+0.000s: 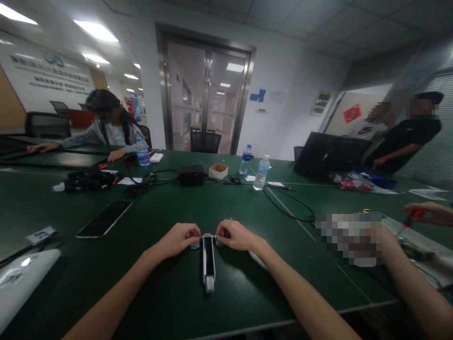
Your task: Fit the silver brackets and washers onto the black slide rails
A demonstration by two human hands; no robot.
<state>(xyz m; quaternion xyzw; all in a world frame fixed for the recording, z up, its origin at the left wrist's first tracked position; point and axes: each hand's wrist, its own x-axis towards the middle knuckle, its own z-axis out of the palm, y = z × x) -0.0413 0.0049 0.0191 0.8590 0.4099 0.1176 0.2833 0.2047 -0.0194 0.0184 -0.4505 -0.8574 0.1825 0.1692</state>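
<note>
On the green table before me lies a long, narrow white frame (213, 264) with a dark strip inside and a pale block at its near end. My left hand (181, 239) is closed in a pinch at the left side of its far end. From the right, my right hand (235, 235) pinches at the same end. Small shiny metal parts show between the fingertips and the frame, too small to name. Greyish pieces lie beneath both sets of fingertips, partly hidden by them. A tiny ring (231, 218) rests just beyond my right hand.
A phone (105, 219) lies to the left, a white casing (26, 283) nearer. Behind stand a black box (191, 175), a small open carton (218, 171) and water bottles (261, 174). A co-worker's hands on the right hold a red screwdriver (412, 218) over an opened device. Cables cross the table.
</note>
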